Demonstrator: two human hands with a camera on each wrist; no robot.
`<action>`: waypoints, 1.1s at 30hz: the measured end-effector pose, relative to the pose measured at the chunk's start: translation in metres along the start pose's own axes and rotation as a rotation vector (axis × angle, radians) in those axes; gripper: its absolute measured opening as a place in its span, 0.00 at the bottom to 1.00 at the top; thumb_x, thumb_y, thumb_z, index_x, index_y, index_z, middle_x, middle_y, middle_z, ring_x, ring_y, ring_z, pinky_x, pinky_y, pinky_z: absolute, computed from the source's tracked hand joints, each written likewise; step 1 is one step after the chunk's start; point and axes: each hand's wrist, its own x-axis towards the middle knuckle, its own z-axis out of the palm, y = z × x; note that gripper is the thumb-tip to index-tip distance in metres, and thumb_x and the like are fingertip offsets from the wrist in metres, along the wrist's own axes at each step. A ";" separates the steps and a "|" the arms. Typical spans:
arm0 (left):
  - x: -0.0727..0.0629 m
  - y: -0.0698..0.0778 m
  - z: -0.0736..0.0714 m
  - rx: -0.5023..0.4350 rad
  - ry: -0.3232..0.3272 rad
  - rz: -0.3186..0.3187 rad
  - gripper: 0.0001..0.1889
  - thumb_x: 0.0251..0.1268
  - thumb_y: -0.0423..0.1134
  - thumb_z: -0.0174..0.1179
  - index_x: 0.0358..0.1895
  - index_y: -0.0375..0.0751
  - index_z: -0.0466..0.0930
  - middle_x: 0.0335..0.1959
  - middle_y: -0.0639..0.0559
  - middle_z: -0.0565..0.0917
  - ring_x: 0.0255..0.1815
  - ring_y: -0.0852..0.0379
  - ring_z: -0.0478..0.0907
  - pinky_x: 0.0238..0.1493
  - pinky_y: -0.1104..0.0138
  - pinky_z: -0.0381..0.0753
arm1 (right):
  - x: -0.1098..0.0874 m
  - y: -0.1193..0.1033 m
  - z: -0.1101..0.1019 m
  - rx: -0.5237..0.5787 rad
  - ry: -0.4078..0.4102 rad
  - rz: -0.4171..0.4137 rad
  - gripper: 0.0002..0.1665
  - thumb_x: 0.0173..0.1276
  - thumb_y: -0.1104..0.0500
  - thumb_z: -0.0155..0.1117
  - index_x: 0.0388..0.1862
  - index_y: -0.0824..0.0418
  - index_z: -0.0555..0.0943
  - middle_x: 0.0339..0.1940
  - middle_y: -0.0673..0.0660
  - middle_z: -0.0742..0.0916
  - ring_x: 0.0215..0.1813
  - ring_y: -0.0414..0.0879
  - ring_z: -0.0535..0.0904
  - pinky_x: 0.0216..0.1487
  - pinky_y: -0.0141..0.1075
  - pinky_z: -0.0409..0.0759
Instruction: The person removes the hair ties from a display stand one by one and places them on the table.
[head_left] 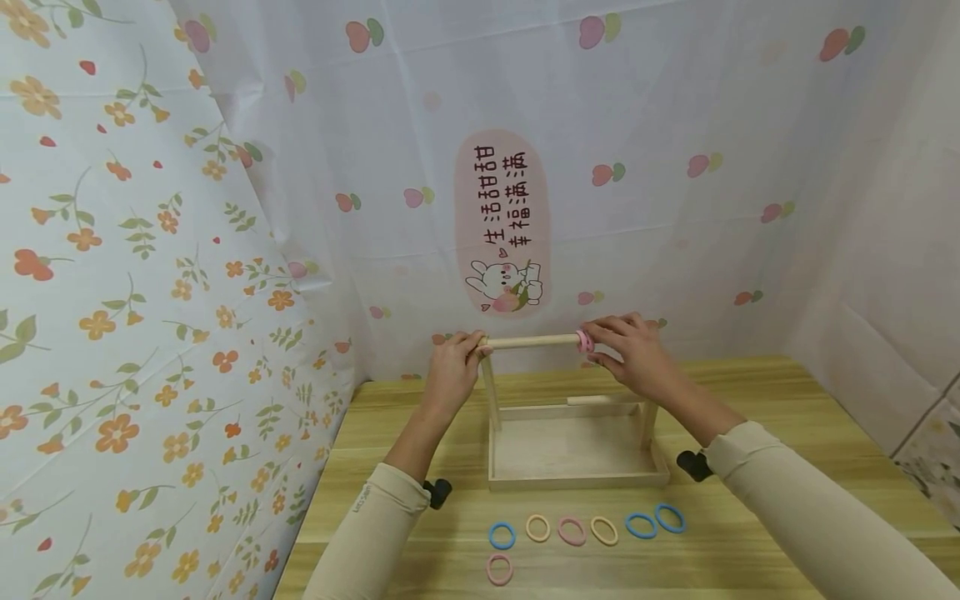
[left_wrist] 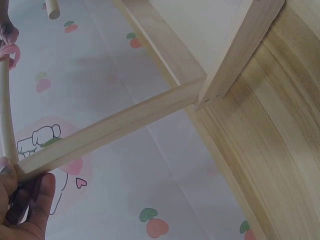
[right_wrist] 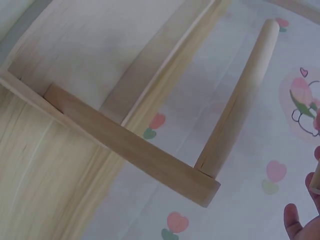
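A wooden stand has a shallow tray base [head_left: 577,481], two side posts and two horizontal dowels. My left hand [head_left: 453,371] grips the top of the left post [left_wrist: 115,122], where the upper dowel [head_left: 532,342] begins. At that dowel's free end, my right hand [head_left: 633,354] pinches a pink ring [head_left: 585,341] between fingers and thumb. The left wrist view shows the pink ring [left_wrist: 11,54] around the dowel's tip. The lower dowel [right_wrist: 242,100] points left from the right post [right_wrist: 135,145] and is bare. Only part of the right hand [right_wrist: 302,220] appears in its wrist view.
In front of the stand, several loose rings lie on the wooden table [head_left: 405,550], among them a blue ring [head_left: 502,536], a cream ring [head_left: 537,527] and a pink ring [head_left: 499,569]. Black clamps sit beside both forearms. A patterned curtain [head_left: 390,250] hangs behind.
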 end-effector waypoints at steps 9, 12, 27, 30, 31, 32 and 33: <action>0.001 0.000 0.001 -0.014 0.006 -0.010 0.19 0.78 0.43 0.68 0.62 0.35 0.91 0.48 0.37 0.93 0.39 0.45 0.92 0.38 0.55 0.92 | 0.001 0.003 0.000 -0.031 0.114 -0.049 0.29 0.62 0.67 0.85 0.63 0.64 0.89 0.55 0.64 0.91 0.52 0.67 0.81 0.48 0.66 0.82; 0.000 0.000 0.001 -0.024 0.001 -0.024 0.18 0.78 0.43 0.67 0.62 0.36 0.91 0.48 0.37 0.93 0.39 0.45 0.91 0.39 0.54 0.93 | 0.000 0.006 -0.001 -0.048 0.133 -0.055 0.29 0.60 0.66 0.86 0.62 0.63 0.89 0.54 0.64 0.91 0.51 0.68 0.82 0.44 0.66 0.83; 0.001 0.001 0.001 -0.013 0.002 -0.033 0.17 0.79 0.43 0.67 0.61 0.39 0.92 0.48 0.39 0.93 0.38 0.47 0.90 0.37 0.57 0.91 | -0.007 0.014 -0.012 -0.104 0.155 -0.033 0.30 0.58 0.65 0.88 0.60 0.64 0.90 0.52 0.64 0.94 0.52 0.66 0.82 0.40 0.65 0.81; 0.000 0.001 0.001 -0.013 -0.001 -0.034 0.17 0.79 0.43 0.67 0.61 0.39 0.92 0.49 0.38 0.93 0.38 0.47 0.90 0.37 0.57 0.90 | -0.010 0.015 -0.015 -0.102 0.125 0.006 0.30 0.59 0.64 0.88 0.61 0.65 0.90 0.53 0.65 0.94 0.53 0.66 0.81 0.41 0.66 0.80; 0.000 0.001 0.001 -0.015 -0.001 -0.034 0.17 0.79 0.43 0.67 0.61 0.39 0.92 0.49 0.38 0.93 0.38 0.47 0.90 0.36 0.57 0.90 | -0.011 0.016 -0.016 -0.101 0.115 0.021 0.30 0.59 0.64 0.88 0.61 0.65 0.90 0.53 0.65 0.94 0.54 0.66 0.81 0.42 0.67 0.80; 0.000 0.001 0.001 -0.017 0.000 -0.033 0.17 0.78 0.43 0.67 0.61 0.39 0.92 0.48 0.38 0.93 0.37 0.47 0.90 0.36 0.57 0.90 | -0.012 0.016 -0.017 -0.102 0.105 0.034 0.30 0.60 0.64 0.88 0.62 0.65 0.90 0.54 0.66 0.94 0.54 0.66 0.81 0.43 0.67 0.80; 0.000 0.001 0.001 -0.019 0.002 -0.032 0.17 0.78 0.43 0.68 0.61 0.39 0.92 0.48 0.38 0.93 0.37 0.47 0.90 0.36 0.57 0.90 | -0.013 0.016 -0.018 -0.104 0.098 0.046 0.30 0.60 0.64 0.88 0.62 0.66 0.90 0.54 0.66 0.94 0.54 0.66 0.81 0.43 0.68 0.80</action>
